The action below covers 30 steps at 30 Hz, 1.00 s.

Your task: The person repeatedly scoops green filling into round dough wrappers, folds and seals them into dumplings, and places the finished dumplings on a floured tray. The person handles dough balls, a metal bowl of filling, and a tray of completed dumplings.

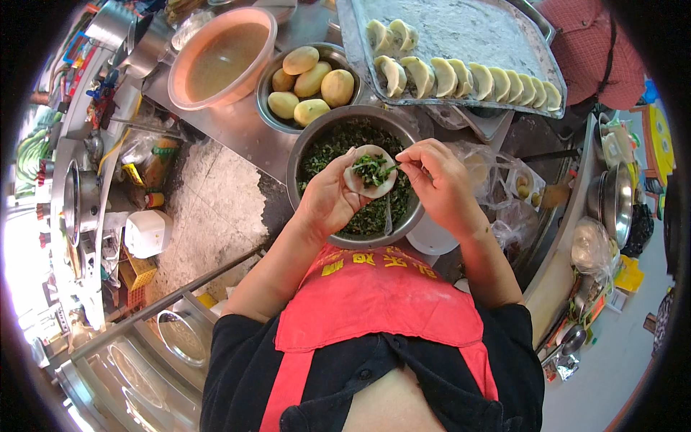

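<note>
My left hand (pixel 332 197) holds a round dumpling wrapper (pixel 370 186) of pale dough, with chopped green filling heaped in its middle. At the wrapper's right edge is my right hand (pixel 437 181), its thumb and index finger pinched together by a bit of green; whether they grip it I cannot tell. Both hands are above a large steel bowl (pixel 293 178) of chopped green filling (pixel 345 140), in which a metal spoon (pixel 388 216) stands near the front right. Beyond the bowl, folded dumplings (pixel 445 77) lie in a row on a floured metal tray (pixel 486 32), with two more behind them at the left.
Left of the tray stand a steel bowl of peeled potatoes (pixel 309 79) and a pink plastic basin (pixel 178 81) of cloudy liquid. Right of the filling bowl are a white plate (pixel 432 237) and clear plastic bags (pixel 486 167). A person in a red checked garment (pixel 586 48) is beside the tray.
</note>
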{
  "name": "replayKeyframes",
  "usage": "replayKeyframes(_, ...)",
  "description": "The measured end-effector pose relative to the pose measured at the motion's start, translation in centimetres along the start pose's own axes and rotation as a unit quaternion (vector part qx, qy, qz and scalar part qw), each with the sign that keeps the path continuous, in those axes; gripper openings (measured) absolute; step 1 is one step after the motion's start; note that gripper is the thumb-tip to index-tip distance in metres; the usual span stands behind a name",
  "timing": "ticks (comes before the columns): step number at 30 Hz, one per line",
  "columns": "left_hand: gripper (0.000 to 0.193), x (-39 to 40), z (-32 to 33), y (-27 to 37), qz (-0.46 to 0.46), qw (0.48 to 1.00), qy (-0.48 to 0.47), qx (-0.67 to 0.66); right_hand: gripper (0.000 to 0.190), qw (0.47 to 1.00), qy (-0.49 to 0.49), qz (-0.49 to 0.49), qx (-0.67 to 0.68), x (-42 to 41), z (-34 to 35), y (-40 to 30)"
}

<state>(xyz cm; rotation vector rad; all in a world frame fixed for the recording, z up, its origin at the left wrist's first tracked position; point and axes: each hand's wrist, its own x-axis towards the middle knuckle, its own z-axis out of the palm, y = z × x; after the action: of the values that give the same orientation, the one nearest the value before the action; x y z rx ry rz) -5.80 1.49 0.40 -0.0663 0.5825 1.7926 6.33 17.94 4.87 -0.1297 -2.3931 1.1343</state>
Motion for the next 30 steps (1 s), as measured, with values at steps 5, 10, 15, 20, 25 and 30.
replayKeyframes(5,0.039,-0.1,0.6,-0.1,-0.002,1.000,0.022,0.015,0.012,0.987,-0.036,0.139,0.075,-1.2,0.6,1.5)
replayKeyframes(10,0.037,-0.1,0.6,-0.1,-0.002,0.999,0.038,0.032,0.007,0.998,-0.014,0.059,0.012,-0.9,0.7,1.3)
replayKeyframes(15,0.038,0.0,0.3,0.0,-0.009,1.000,0.004,0.029,0.009,1.000,-0.004,-0.022,-0.001,-0.1,0.8,-0.2)
replayKeyframes(20,0.039,-0.2,0.9,0.2,-0.006,0.999,-0.016,0.027,0.018,0.989,-0.034,-0.090,-0.111,0.4,0.7,-0.4)
replayKeyframes(25,0.040,-0.4,0.7,0.0,-0.021,1.000,0.009,0.020,0.021,0.989,-0.007,-0.080,-0.121,-0.4,0.7,0.6)
replayKeyframes(30,0.043,-0.3,-0.3,-0.1,-0.027,1.000,0.005,0.001,0.023,0.984,-0.009,-0.125,-0.126,-1.7,0.2,0.8)
